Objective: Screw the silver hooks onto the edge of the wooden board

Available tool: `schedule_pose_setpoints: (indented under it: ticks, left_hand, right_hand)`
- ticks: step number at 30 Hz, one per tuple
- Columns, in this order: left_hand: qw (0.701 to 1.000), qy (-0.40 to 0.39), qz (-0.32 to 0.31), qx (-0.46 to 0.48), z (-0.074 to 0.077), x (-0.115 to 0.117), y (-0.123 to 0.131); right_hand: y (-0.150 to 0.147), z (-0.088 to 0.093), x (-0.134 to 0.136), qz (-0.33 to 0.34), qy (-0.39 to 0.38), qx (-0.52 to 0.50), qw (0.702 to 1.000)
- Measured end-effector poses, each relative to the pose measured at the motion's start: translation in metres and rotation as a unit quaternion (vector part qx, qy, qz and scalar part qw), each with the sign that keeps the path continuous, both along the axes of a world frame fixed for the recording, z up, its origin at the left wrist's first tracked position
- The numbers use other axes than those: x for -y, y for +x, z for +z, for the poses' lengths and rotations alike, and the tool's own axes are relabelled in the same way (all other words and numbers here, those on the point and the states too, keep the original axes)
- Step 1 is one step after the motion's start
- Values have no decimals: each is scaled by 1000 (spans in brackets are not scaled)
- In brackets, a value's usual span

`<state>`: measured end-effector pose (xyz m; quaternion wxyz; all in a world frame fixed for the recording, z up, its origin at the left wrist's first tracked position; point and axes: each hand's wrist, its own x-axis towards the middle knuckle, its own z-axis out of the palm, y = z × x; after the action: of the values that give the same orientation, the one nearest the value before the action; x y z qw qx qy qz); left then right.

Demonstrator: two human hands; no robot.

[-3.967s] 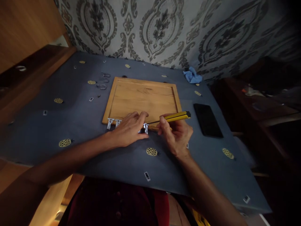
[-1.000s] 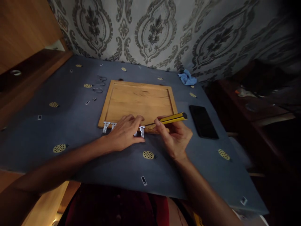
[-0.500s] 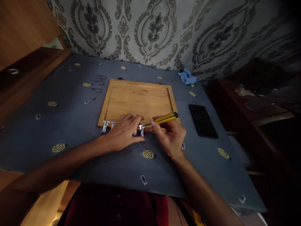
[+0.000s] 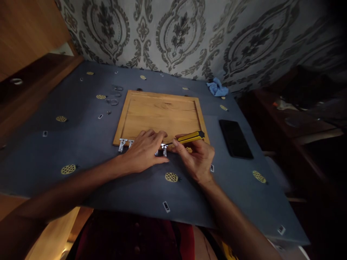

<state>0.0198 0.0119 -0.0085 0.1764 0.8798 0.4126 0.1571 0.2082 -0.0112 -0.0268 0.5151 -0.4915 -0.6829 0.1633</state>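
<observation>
A wooden framed panel [image 4: 162,121], perhaps a small cabinet door, lies flat on the table. Several silver metal brackets [image 4: 121,144] sit along its near edge. My left hand [image 4: 143,151] grips that edge, fingers on top and thumb in front, covering some of the brackets. My right hand [image 4: 196,157] has its fingers closed round a screwdriver [image 4: 189,137] with a yellow and black handle. The screwdriver's tip meets a right-hand bracket [image 4: 165,150], just beside my left thumb and index finger. The screw under the tip is too small to see.
Bent metal pieces [image 4: 113,102] and small screws [image 4: 108,112] lie left of the panel. A black phone [image 4: 235,139] rests to the right, and a crumpled blue cloth [image 4: 217,87] at the back right. The dark blue tablecloth [image 4: 130,202] meets a patterned wall [image 4: 146,36] behind.
Both hands keep nearly the same places. The screwdriver's handle has turned or tilted very slightly, its tip still at the same bracket. The whole view has shifted a little.
</observation>
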Motion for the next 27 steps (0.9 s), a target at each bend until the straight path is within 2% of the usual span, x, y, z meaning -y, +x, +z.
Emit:
schedule_pose_setpoints:
  ticks: [16,27]
  left_hand:
    - [1000,-20,14,0,1,0,3]
    - [999,-34,18,8,1,0,3]
  right_hand:
    - [-4,2,0,-6,41,30,999]
    - [-6,-2,1,-17,14,23,999]
